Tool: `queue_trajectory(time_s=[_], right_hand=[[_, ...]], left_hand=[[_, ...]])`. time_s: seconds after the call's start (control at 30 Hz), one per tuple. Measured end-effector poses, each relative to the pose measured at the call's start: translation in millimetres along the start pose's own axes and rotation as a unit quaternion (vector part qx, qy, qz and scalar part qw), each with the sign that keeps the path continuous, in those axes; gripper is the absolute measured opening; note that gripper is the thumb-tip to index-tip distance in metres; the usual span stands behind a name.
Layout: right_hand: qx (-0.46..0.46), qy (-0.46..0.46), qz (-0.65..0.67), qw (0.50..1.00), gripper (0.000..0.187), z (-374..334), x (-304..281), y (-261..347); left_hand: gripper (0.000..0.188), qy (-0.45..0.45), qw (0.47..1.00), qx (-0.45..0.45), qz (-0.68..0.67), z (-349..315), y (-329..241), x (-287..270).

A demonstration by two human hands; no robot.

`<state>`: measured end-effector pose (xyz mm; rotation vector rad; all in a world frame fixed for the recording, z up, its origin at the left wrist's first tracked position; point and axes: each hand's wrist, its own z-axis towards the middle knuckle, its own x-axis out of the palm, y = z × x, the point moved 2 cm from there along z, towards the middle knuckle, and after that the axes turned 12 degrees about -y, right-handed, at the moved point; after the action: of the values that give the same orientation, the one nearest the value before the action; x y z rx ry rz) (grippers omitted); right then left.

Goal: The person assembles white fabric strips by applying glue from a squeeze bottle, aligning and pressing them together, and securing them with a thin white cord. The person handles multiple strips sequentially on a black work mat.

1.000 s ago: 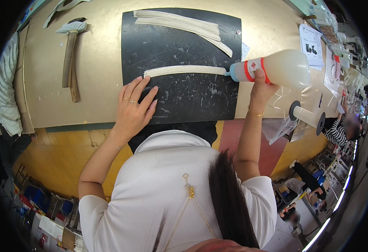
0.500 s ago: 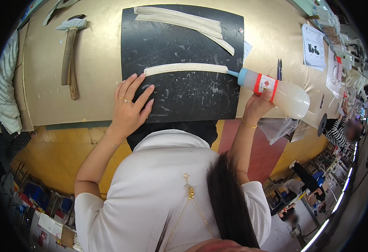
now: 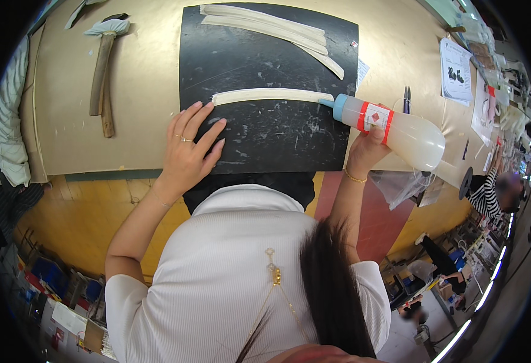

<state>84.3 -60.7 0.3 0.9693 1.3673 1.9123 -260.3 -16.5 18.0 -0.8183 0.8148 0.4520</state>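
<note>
A narrow cream strip [image 3: 271, 94] lies across a scuffed black mat [image 3: 265, 136]. At the strip's left end rests my left hand [image 3: 191, 140], fingers stretched out and fingertips touching or very near it. My right hand [image 3: 367, 148] is wrapped round a squeeze bottle [image 3: 418, 138] with cloudy pale contents, a red-edged label and a light-blue cap. The bottle is tilted, its blue nozzle [image 3: 326, 103] at the strip's right end. Farther off on the mat, several more cream strips [image 3: 265, 29] lie bunched together.
Two wooden-handled hammers [image 3: 102, 78], at least one head covered in pale cloth, lie on the table at left. To the right are dark pen-like tools [image 3: 406, 100], printed sheets [image 3: 456, 69] and a clear plastic bag [image 3: 395, 186]. White gathered fabric [image 3: 6, 121] hangs at the far left.
The bottle has moved slightly left, so its nozzle now lies over the strip's right end. My left hand keeps its place at the strip's left end. The whole view has shifted a little.
</note>
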Motion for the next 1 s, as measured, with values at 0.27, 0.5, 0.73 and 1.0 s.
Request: queue_trajectory(time_s=[0.27, 0.5, 0.73, 1.0], right_hand=[[0.01, 0.055, -0.005, 0.998, 0.074, -14.3, 22.3, 0.0], [0.021, 0.112, -0.025, 0.993, 0.074, -29.1, 44.4, 6.1], [0.014, 0.173, -0.021, 0.985, 0.075, -37.4, 62.1, -0.9], [0.045, 0.22, 0.014, 0.974, 0.073, -53.4, 92.9, 5.9]], left_hand=[[0.042, -0.003, 1.0, -0.009, -0.012, -3.4, 1.3, 1.5], [0.037, -0.012, 1.0, -0.002, -0.008, -1.8, 1.4, 0.7], [0.04, -0.019, 1.0, -0.005, -0.018, -2.9, 2.5, 1.3], [0.047, -0.032, 0.998, -0.025, -0.045, -6.9, 4.9, 2.4]])
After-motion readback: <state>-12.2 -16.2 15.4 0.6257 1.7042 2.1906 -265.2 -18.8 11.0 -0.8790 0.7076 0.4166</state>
